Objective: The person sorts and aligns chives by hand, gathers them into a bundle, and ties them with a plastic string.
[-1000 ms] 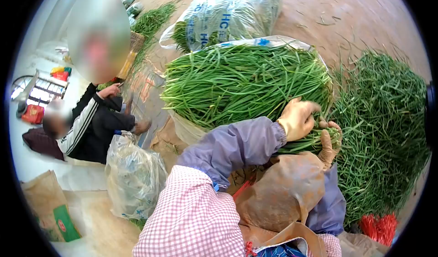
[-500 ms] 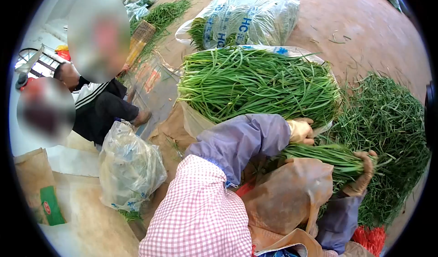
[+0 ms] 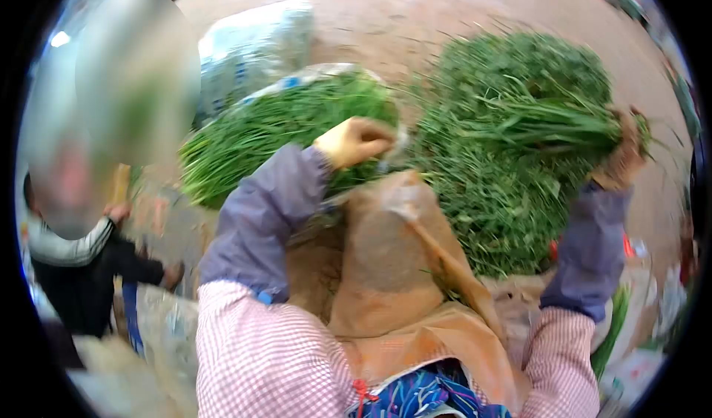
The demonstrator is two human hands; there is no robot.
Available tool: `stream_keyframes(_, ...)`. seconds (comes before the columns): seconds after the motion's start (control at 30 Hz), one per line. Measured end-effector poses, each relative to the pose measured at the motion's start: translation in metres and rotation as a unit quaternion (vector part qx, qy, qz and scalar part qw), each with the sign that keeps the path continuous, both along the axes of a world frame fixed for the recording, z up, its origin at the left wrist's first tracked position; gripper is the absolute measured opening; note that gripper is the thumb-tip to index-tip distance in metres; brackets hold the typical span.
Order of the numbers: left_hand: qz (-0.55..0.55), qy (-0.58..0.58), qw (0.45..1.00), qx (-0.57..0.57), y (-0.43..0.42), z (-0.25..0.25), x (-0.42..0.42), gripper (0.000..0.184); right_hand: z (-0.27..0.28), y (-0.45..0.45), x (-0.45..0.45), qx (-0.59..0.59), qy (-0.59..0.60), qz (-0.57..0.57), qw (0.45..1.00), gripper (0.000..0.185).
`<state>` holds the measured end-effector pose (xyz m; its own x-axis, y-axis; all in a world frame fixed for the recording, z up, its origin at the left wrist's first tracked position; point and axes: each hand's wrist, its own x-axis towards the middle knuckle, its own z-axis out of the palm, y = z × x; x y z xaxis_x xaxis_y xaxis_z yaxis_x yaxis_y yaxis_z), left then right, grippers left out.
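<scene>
My right hand (image 3: 624,149), gloved, is wrapped round one end of a bunch of long green stalks (image 3: 545,129), held out to the right over a pile of loose greens (image 3: 504,214). My left hand (image 3: 356,142), in a pale glove, is bent over the right part of the stacked green stalks (image 3: 274,132) on a plastic bag. Its fingers are curled and blurred, so whether anything is between them cannot be made out. A brown, dirt-stained apron (image 3: 386,262) covers my lap.
A filled plastic bag (image 3: 259,51) lies behind the stacked stalks. At the left sits a person (image 3: 81,262) in dark clothing with striped sleeves. A clear plastic bag (image 3: 169,329) is near my left sleeve. More green stalks (image 3: 612,333) lie at the lower right.
The view has swung to the right. My right hand has carried the bunch away from my lap, out over the loose pile. My left hand has come apart from the bunch.
</scene>
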<state>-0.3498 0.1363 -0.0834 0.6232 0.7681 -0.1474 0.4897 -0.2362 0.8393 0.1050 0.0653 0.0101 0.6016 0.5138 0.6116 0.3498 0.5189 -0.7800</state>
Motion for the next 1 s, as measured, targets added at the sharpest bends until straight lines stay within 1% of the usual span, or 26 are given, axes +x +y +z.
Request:
stream_keyframes(0.03, 0.011, -0.061, 0.998, 0.031, -0.007, 0.044, 0.010, 0.030, 0.000, 0.000, -0.004, 0.013, 0.041, 0.071, 0.997, 0.023)
stream_keyframes(0.07, 0.030, -0.059, 0.995, 0.075, -0.016, 0.094, 0.020, 0.033, -0.002, 0.003, -0.011, 0.028, 0.102, 0.167, 0.980, 0.024)
stream_keyframes(0.1, 0.025, -0.101, 0.984, 0.143, -0.019, 0.128, 0.031, 0.039, -0.003, 0.009, -0.022, 0.047, 0.164, 0.258, 0.951, 0.025)
stream_keyframes(0.13, 0.013, -0.119, 0.967, 0.224, -0.026, 0.157, 0.041, 0.052, -0.002, 0.011, -0.036, 0.062, 0.216, 0.332, 0.916, 0.026)
stream_keyframes(0.17, -0.030, -0.091, 0.965, 0.244, -0.041, 0.191, 0.052, 0.062, 0.006, 0.014, -0.061, 0.078, 0.258, 0.381, 0.884, 0.027)
stream_keyframes(0.23, -0.103, -0.034, 0.971, 0.212, -0.067, 0.215, 0.069, 0.081, 0.022, -0.003, -0.101, 0.101, 0.334, 0.437, 0.829, 0.029)
stream_keyframes(0.27, -0.139, -0.006, 0.971, 0.196, -0.078, 0.226, 0.077, 0.092, 0.030, -0.009, -0.112, 0.111, 0.337, 0.473, 0.807, 0.034)
stream_keyframes(0.3, -0.171, 0.046, 0.965, 0.194, -0.083, 0.218, 0.083, 0.098, 0.034, -0.020, -0.124, 0.116, 0.344, 0.484, 0.796, 0.035)
stream_keyframes(0.33, -0.165, 0.033, 0.985, 0.043, -0.092, 0.208, 0.082, 0.101, 0.033, -0.033, -0.130, 0.115, 0.348, 0.485, 0.794, 0.036)
stream_keyframes(0.37, -0.167, 0.024, 0.979, -0.112, -0.099, 0.196, 0.073, 0.105, 0.025, -0.043, -0.128, 0.061, 0.361, 0.431, 0.825, 0.037)
stream_keyframes(0.4, -0.209, 0.009, 0.974, -0.091, -0.106, 0.169, 0.061, 0.105, 0.014, -0.060, -0.134, 0.060, 0.302, 0.387, 0.869, 0.039)
stream_keyframes(0.43, -0.198, 0.037, 0.957, -0.210, -0.122, 0.155, 0.050, 0.099, -0.014, -0.056, -0.115, 0.050, 0.405, 0.427, 0.807, 0.039)
stream_keyframes(0.47, -0.236, 0.055, 0.941, -0.238, -0.138, 0.130, 0.033, 0.086, -0.029, -0.067, -0.106, 0.034, 0.430, 0.428, 0.794, 0.038)
stream_keyframes(0.5, -0.274, 0.073, 0.922, -0.264, -0.154, 0.105, 0.016, 0.074, -0.054, -0.075, -0.093, 0.037, 0.454, 0.448, 0.769, 0.036)
stream_keyframes(0.57, -0.270, 0.078, 0.937, -0.208, -0.205, 0.072, -0.021, 0.063, -0.091, -0.094, -0.067, 0.049, 0.491, 0.477, 0.728, 0.034)
stream_keyframes(0.6, -0.259, 0.181, 0.905, -0.284, -0.210, 0.093, -0.016, 0.060, -0.104, -0.099, -0.054, 0.055, 0.484, 0.487, 0.725, 0.033)
stream_keyframes(0.63, -0.244, 0.282, 0.858, -0.353, -0.212, 0.114, -0.015, 0.057, -0.112, -0.100, -0.047, 0.060, 0.476, 0.499, 0.721, 0.033)
stream_keyframes(0.67, -0.220, 0.269, 0.888, -0.300, -0.211, 0.113, -0.027, 0.058, -0.111, -0.104, -0.043, 0.056, 0.479, 0.501, 0.719, 0.031)
stream_keyframes(0.7, -0.192, 0.256, 0.916, -0.244, -0.203, 0.112, -0.039, 0.059, -0.108, -0.105, -0.047, 0.059, 0.470, 0.480, 0.738, 0.031)
stream_keyframes(0.77, -0.057, 0.237, 0.949, -0.199, -0.178, 0.143, -0.039, 0.061, -0.100, -0.106, -0.053, 0.062, 0.480, 0.491, 0.724, 0.031)
stream_keyframes(0.8, -0.015, 0.156, 0.979, -0.131, -0.165, 0.145, -0.037, 0.060, -0.093, -0.107, -0.060, 0.060, 0.495, 0.483, 0.720, 0.033)
stream_keyframes(0.83, 0.026, 0.072, 0.995, -0.061, -0.152, 0.146, -0.035, 0.058, -0.089, -0.106, -0.065, 0.066, 0.489, 0.510, 0.705, 0.033)
stream_keyframes(0.87, -0.007, 0.041, 0.998, 0.038, -0.137, 0.153, -0.021, 0.064, -0.085, -0.107, -0.069, 0.065, 0.486, 0.526, 0.695, 0.033)
stream_keyframes(0.9, -0.040, 0.008, 0.990, 0.135, -0.122, 0.161, 0.002, 0.071, -0.081, -0.107, -0.073, 0.063, 0.483, 0.542, 0.685, 0.033)
stream_keyframes(0.97, -0.132, -0.138, 0.959, 0.209, -0.102, 0.161, 0.060, 0.085, -0.072, -0.108, -0.082, 0.059, 0.491, 0.571, 0.656, 0.032)
stream_keyframes(1.0, -0.156, -0.152, 0.958, 0.188, -0.085, 0.146, 0.085, 0.086, -0.071, -0.109, -0.083, 0.049, 0.482, 0.565, 0.668, 0.032)
